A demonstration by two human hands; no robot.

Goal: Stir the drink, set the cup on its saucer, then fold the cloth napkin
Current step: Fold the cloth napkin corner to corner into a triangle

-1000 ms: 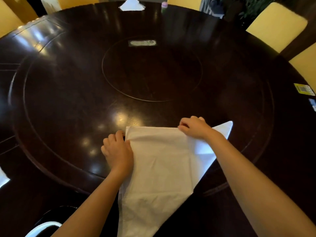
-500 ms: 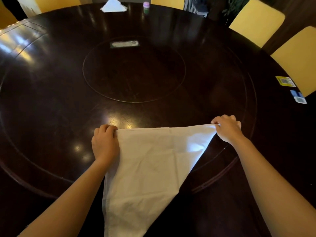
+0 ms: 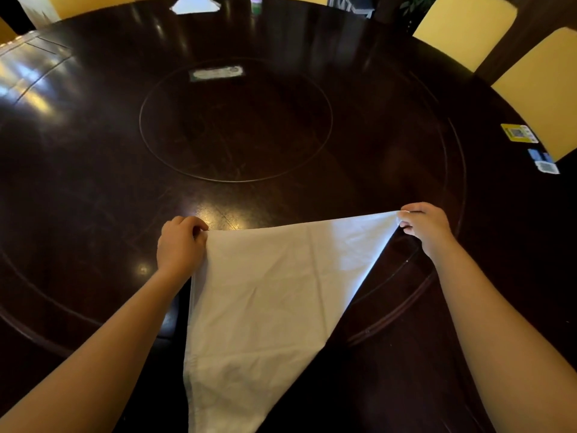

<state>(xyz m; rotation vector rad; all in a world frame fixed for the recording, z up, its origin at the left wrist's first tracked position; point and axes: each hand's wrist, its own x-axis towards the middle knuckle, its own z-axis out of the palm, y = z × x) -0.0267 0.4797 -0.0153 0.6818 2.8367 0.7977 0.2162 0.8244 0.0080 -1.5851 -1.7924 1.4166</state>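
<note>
A white cloth napkin lies as a triangle on the near part of the dark round table, its point hanging toward me past the table's edge. My left hand pinches the napkin's far left corner. My right hand pinches the far right corner, and the top edge is stretched straight between the two hands. No cup, saucer or spoon is in view.
A round inset turntable fills the table's middle, with a small label at its far side. A folded white napkin and a small bottle sit at the far edge. Cards lie right. Yellow chairs stand behind.
My right hand slid from the middle of the top edge out to the right corner and drew the napkin flat into a wide triangle. My left hand kept its corner.
</note>
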